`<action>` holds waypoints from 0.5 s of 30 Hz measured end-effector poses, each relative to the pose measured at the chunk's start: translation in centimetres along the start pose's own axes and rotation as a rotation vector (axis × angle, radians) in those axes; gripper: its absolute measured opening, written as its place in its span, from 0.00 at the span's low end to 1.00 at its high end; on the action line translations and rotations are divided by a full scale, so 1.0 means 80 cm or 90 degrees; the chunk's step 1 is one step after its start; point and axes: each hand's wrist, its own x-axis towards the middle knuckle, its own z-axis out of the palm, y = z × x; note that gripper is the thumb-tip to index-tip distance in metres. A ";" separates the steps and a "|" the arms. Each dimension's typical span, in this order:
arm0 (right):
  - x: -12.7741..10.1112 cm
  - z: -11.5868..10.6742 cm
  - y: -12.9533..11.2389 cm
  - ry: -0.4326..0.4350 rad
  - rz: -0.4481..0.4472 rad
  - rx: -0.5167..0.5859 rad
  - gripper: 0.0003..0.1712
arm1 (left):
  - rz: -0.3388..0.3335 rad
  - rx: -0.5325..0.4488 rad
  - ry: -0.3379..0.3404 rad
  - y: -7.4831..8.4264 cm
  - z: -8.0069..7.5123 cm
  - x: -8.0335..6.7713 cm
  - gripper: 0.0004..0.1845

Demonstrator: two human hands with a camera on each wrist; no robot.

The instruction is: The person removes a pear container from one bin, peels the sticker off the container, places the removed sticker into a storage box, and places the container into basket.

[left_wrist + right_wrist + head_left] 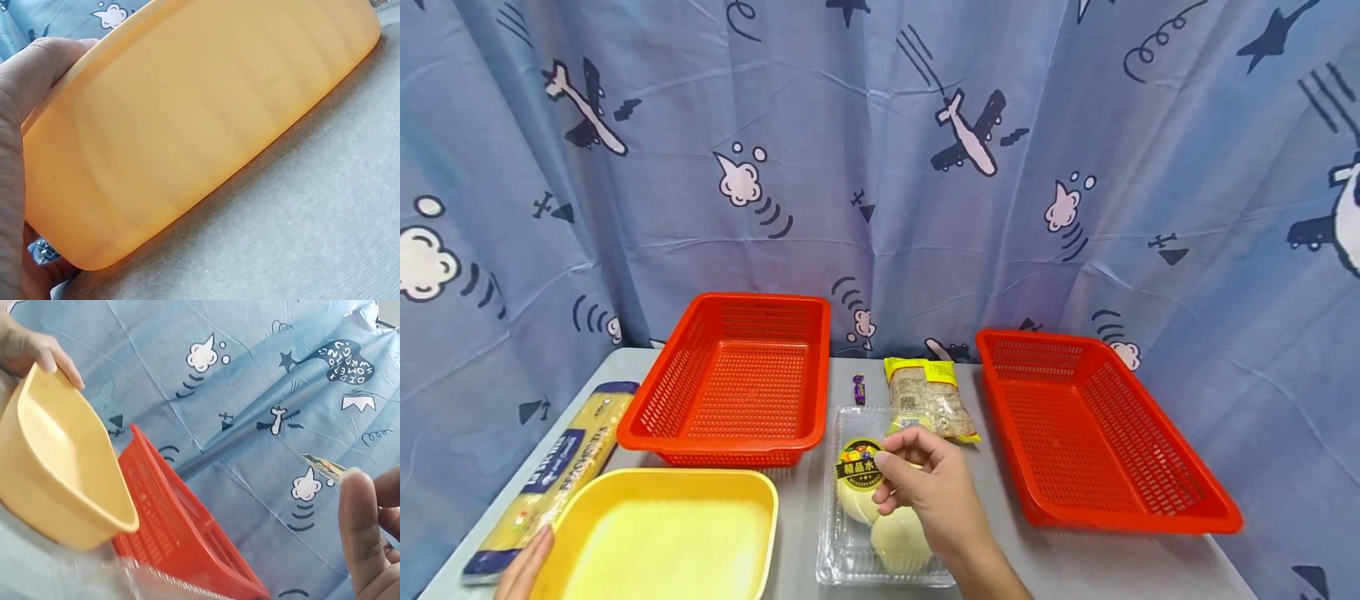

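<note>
My right hand (940, 496) pinches a thin round black-and-yellow label (857, 467) between thumb and fingers. In the right wrist view the label (325, 467) is seen nearly edge-on, raised in front of the curtain. Beneath this hand is a clear plastic clamshell box (829, 546) holding pale round items, perhaps fruit or buns (901, 537). At lower left, my left hand (526, 567) grips the side of a yellow plastic basin (685, 473). The left wrist view has the thumb over the basin's rim and fingers partly hidden below. Nothing shows inside the visible part of the basin.
Two red plastic baskets stand on the grey table, one at back left (760, 446) and one at right (1037, 500). A long noodle packet (561, 467) lies at the left edge. A purple-wrapped candy (859, 390) and a yellow-topped food bag (925, 387) lie behind the box.
</note>
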 end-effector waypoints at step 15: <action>0.004 0.062 0.018 -0.056 0.022 0.077 0.11 | 0.058 -0.043 0.024 -0.015 0.004 0.005 0.28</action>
